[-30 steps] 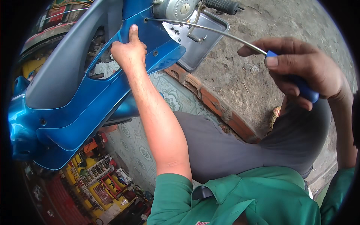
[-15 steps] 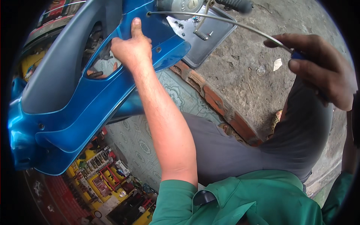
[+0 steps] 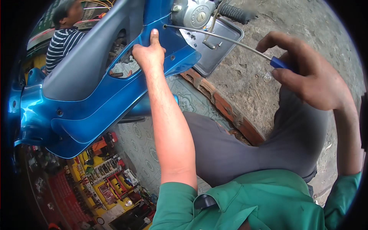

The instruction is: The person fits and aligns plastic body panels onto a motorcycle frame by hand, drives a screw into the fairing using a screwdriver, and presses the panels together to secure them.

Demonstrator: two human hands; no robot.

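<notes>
My left hand (image 3: 150, 57) grips the rim of a blue motorbike body panel (image 3: 107, 103) at its oval opening. The thumb lies upright against the panel's face, and the other fingers curl over the edge, partly hidden. In my right hand (image 3: 306, 73) is a long screwdriver (image 3: 226, 38) with a blue handle; thumb and curled fingers hold the handle while the index finger arches above it. The shaft runs left to a small hole in the panel, just above my left thumb. A grey plastic panel (image 3: 76, 73) is set along the blue one.
A round silver engine cover (image 3: 195, 14) and a pedal lever with black rubber (image 3: 235, 13) stand beyond the panel. Small screws lie in a grey tray (image 3: 224, 53). A brick edge (image 3: 226, 107) borders the tiles. Yellow tool trays (image 3: 111, 184) sit lower left; another person (image 3: 65, 38) is upper left.
The view has shifted, bringing the other person into sight. My right hand has turned, exposing more of the blue handle. The shaft looks straighter, and its tip stays at the hole.
</notes>
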